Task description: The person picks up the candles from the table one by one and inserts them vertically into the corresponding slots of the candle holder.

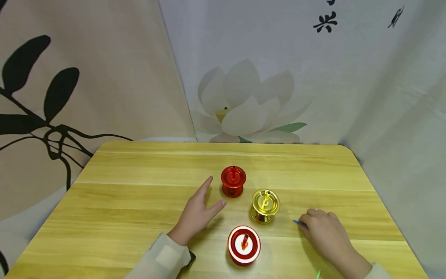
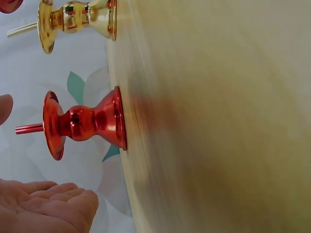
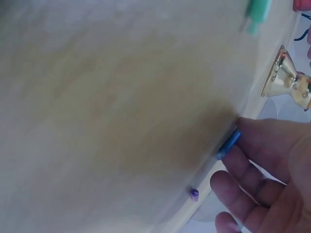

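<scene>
My left hand (image 1: 196, 213) reaches toward a shiny red candlestick (image 1: 233, 180), its thumb and index finger spread apart. A small gap separates the fingers from that candlestick, and nothing is held. In the left wrist view the red candlestick (image 2: 81, 124) stands upright, with a thin spike on its dish. My right hand (image 1: 324, 232) is low over the tabletop at the right. Its thumb and index finger pinch a thin blue stick (image 3: 228, 144), mostly covered in the head view. A gold candlestick (image 1: 265, 206) stands between the hands, and a red-and-white-topped one (image 1: 244, 246) is nearer me.
A green stick (image 3: 258, 12) lies on the wooden table (image 1: 139, 232) near my right wrist, its tip (image 1: 318, 274) at the bottom edge of the head view. A small purple piece (image 3: 194, 194) lies beyond my right fingers. Printed curtains (image 1: 261, 38) hang behind the table.
</scene>
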{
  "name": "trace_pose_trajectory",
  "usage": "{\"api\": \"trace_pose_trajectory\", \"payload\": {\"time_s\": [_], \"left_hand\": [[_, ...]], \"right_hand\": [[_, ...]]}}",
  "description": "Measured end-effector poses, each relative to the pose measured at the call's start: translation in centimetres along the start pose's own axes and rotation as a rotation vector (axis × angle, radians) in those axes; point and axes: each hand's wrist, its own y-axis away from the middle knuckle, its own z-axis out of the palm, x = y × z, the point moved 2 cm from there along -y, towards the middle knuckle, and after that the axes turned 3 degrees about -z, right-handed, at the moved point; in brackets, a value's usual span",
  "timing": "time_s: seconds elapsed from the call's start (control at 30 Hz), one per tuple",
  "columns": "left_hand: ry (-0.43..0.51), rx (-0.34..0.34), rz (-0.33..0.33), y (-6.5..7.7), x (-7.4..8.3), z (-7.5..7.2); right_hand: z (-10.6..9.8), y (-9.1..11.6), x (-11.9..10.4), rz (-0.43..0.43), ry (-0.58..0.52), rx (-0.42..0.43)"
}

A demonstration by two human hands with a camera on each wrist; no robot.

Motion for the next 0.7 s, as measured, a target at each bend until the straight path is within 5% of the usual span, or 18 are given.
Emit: {"api": "trace_pose_trajectory", "payload": {"time_s": [0.17, 0.43, 0.7], "left_hand": [[0.034, -0.009, -0.005, -0.7, 0.1, 0.5], [0.231, -0.050, -0.035, -2.4, 0.7, 1.6], [0.265, -0.044, -0.030, -3.6, 1.0, 2.6]], "right_hand": [[-0.1, 0.0, -0.1, -0.016, 0.000, 0.015], [-0.2, 0.1, -0.2, -0.016, 0.001, 0.002], [-0.1, 0.1, -0.3, -0.011, 0.005, 0.001]]}}
